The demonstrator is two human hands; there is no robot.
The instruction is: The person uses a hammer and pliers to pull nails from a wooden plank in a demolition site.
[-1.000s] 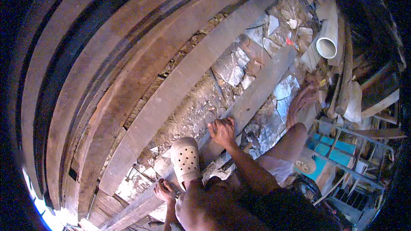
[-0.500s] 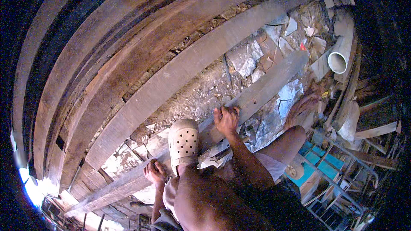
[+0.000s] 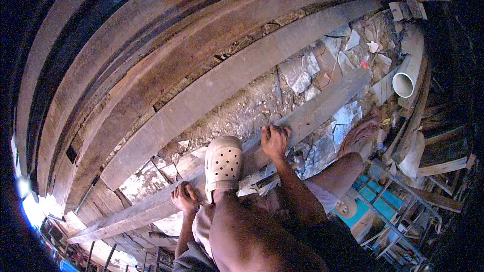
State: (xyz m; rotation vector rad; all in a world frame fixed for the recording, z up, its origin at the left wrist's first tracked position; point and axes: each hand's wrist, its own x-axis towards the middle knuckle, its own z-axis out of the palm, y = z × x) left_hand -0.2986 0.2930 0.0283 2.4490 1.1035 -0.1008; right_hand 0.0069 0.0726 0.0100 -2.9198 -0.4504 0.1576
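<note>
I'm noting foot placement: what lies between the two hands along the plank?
In the head view, a perforated beige clog, worn on a foot, sits across the plank between left hand and right hand.

Matt wood across this beam point(image 3: 327, 102) | clog point(image 3: 225, 158): smooth, matt plastic | pipe point(image 3: 415, 65), smooth plastic too | rubble point(image 3: 247, 105), rough all over!

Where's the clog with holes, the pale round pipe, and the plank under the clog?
Clog point(image 3: 225, 162): head view, on its holed upper.
Pipe point(image 3: 415, 64): head view, on its outer wall, near the open end.
Plank point(image 3: 325, 104): head view, on its bare upper-right stretch.
</note>
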